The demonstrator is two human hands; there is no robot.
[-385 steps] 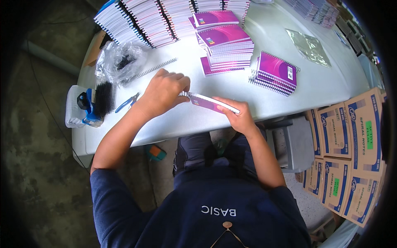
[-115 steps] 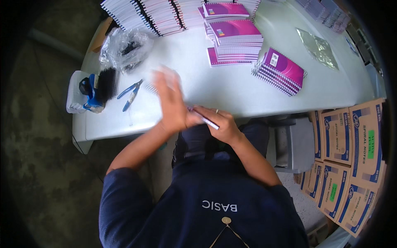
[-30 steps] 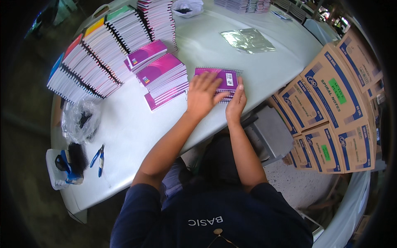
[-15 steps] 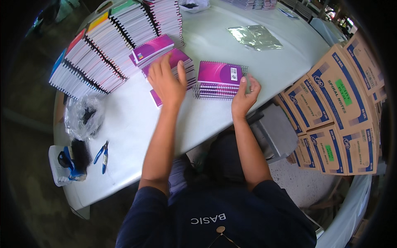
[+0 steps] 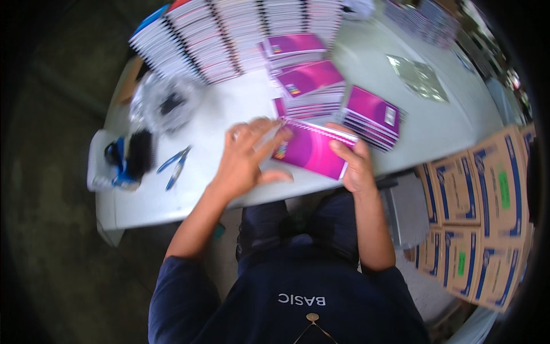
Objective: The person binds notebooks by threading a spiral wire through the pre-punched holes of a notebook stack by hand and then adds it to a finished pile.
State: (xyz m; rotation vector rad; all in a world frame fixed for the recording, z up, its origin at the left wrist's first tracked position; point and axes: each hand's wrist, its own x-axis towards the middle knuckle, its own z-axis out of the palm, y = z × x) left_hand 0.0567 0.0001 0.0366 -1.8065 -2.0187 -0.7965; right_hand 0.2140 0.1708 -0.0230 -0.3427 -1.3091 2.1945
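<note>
A purple spiral notebook is held above the near table edge, its coil along the far side. My right hand grips its right end, thumb on the cover. At the left end my left hand has its fingers spread and slightly blurred, the fingertips by the coil; whether they touch it I cannot tell. Just beyond lies a stack of purple notebooks, with another purple pile behind it. To the right sits a smaller stack of purple spiral notebooks.
Tall rows of bound notebooks line the far left of the white table. Nearer are a plastic bag, blue-handled pliers and a white container. A silvery sheet lies far right; cardboard boxes stand beside the table.
A notebook is now in my right hand, which was beside the right stack. My left hand has come back from the purple pile toward me. The whole view has shifted.
</note>
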